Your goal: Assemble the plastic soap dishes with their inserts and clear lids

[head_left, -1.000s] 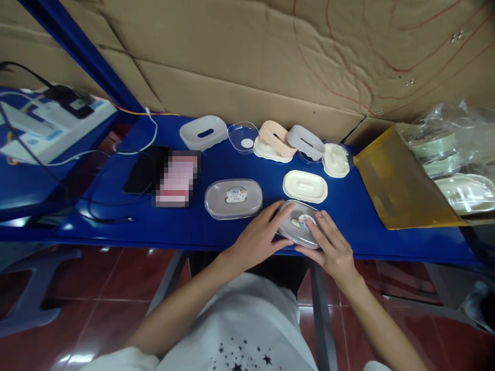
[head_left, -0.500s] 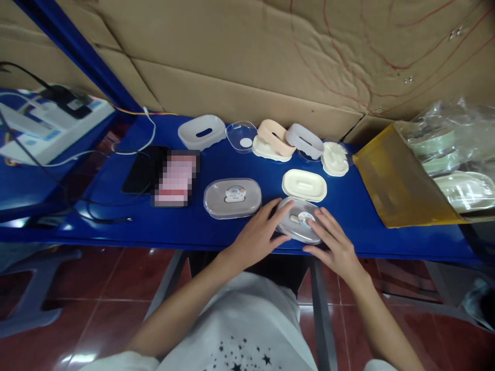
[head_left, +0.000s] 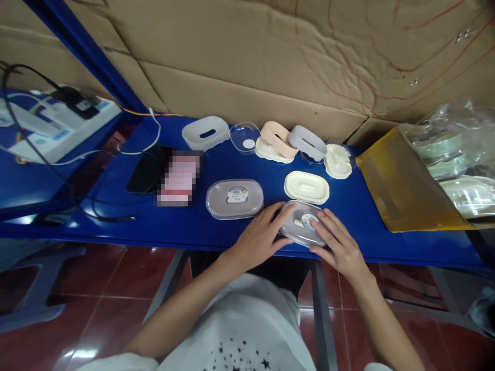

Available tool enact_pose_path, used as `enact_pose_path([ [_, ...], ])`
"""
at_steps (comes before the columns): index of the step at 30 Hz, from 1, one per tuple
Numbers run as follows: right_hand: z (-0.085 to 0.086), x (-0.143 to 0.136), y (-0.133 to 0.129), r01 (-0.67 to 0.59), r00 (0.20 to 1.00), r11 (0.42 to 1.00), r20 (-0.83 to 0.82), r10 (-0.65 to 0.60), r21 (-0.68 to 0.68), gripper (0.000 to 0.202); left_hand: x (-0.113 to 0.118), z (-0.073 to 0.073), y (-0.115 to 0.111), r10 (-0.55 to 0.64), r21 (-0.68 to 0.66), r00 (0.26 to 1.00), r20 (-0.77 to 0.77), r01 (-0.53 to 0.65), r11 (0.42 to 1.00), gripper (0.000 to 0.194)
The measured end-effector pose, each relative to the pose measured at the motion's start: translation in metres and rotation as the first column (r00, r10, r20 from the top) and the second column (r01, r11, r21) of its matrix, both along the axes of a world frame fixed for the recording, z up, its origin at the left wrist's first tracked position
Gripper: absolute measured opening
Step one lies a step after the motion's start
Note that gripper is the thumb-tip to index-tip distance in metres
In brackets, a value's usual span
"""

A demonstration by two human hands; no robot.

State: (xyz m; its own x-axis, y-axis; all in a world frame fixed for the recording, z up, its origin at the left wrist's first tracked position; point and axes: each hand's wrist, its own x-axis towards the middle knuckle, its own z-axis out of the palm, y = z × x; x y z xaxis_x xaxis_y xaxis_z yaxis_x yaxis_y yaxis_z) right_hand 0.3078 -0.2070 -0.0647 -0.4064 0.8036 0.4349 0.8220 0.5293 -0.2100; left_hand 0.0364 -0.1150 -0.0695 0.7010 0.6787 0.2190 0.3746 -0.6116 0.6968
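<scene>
Near the front edge of the blue table lies a grey oval soap box with a clear lid and a round sticker. My left hand grips its left end, thumb at the front edge and fingers over the lid. On the right end rests my right hand, its fingers reaching over the lid by the sticker. Just behind is a cream oval tray. Left of my hands, a similar lidded grey soap box carries a printed label.
Along the back stand a grey shell, a clear lid, a peach shell, another grey shell and cream parts. A phone and cables lie left. An open carton holds bagged pieces at right.
The whole view has shifted slightly. Both hands stay on the same soap box, with almost no change in their hold.
</scene>
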Motion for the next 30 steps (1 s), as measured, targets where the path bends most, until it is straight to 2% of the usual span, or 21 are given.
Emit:
enact_pose_path([
  [5,-0.006,0.001,-0.007,0.03,0.996,0.992,0.079,-0.04,0.126,0.091,0.0,0.0,-0.001,-0.012,0.02,1.0,0.007,0.012,1.0,0.088],
  [8,-0.008,-0.001,-0.011,0.05,0.993,0.987,0.099,-0.066,0.154,0.091,-0.001,0.001,-0.001,-0.012,0.028,1.0,0.016,0.011,1.0,0.087],
  [14,-0.005,-0.005,-0.008,0.066,0.994,0.989,0.075,-0.076,0.129,0.087,0.002,-0.001,-0.001,-0.016,0.058,1.0,-0.012,0.017,0.998,0.088],
  [17,0.003,-0.009,-0.003,0.061,0.998,0.994,0.025,-0.063,0.086,0.081,-0.002,0.003,-0.008,0.011,0.143,1.0,-0.027,-0.007,0.99,0.085],
  [19,0.007,-0.012,-0.001,0.064,0.998,0.995,0.004,-0.065,0.078,0.077,-0.012,0.009,-0.015,0.078,0.297,0.996,-0.037,-0.064,0.953,0.073],
  [20,0.008,-0.014,0.0,0.069,0.998,0.994,0.001,-0.069,0.079,0.075,-0.019,0.013,-0.018,0.14,0.398,0.989,-0.036,-0.114,0.91,0.063],
  [22,0.009,-0.018,0.001,0.082,0.997,0.993,0.008,-0.083,0.09,0.071,-0.038,0.02,-0.018,0.336,0.551,0.94,-0.048,-0.256,0.794,0.049],
  [23,0.009,-0.021,0.002,0.091,0.996,0.991,0.016,-0.093,0.095,0.069,-0.048,0.022,-0.015,0.433,0.594,0.9,-0.056,-0.318,0.739,0.045],
  [24,0.008,-0.024,0.003,0.102,0.994,0.99,0.022,-0.104,0.098,0.067,-0.057,0.023,-0.009,0.491,0.614,0.868,-0.072,-0.349,0.708,0.042],
  [27,0.01,-0.031,0.011,0.13,0.99,0.989,0.041,-0.133,0.071,0.062,-0.077,0.022,0.02,0.499,0.61,0.861,-0.096,-0.345,0.713,0.036],
  [30,0.02,-0.033,0.03,0.094,0.994,0.995,0.05,-0.093,-0.022,0.056,-0.079,0.021,0.046,0.506,0.596,0.859,-0.079,-0.366,0.715,0.035],
])
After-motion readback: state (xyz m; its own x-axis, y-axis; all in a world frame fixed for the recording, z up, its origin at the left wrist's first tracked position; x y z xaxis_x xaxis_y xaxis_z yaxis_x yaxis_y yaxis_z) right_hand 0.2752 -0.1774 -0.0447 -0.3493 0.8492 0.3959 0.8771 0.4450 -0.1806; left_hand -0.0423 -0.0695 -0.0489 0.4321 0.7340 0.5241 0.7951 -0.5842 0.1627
